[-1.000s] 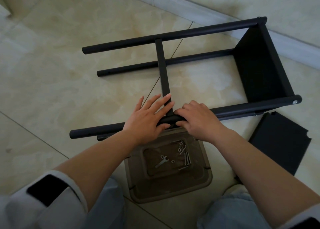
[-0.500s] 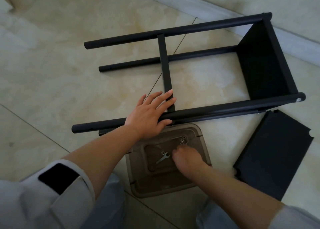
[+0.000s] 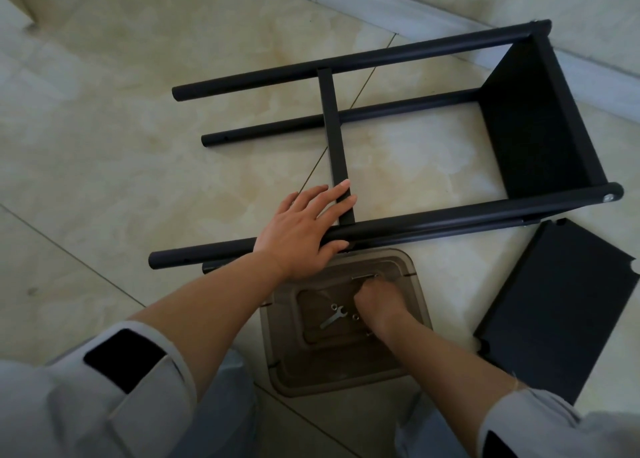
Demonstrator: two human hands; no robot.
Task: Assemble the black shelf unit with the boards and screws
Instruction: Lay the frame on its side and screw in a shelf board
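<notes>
right hand (image 3: 375, 300) moved into tray (image 3: 420, 305), clenched | left hand (image 3: 304, 230) flat on frame (image 3: 433, 227) | frame lies left-right

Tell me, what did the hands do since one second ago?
The right hand let go of the black shelf frame and dropped toward the person into the brown tray, curling over the screws there. The left hand stayed pressed on the frame's near pole and crossbar. The loose board and wrench stayed put.

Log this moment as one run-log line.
stage: fetching hardware | left hand: flat on near pole and crossbar | right hand: in tray, grasp unclear | spare board: on floor, right
</notes>
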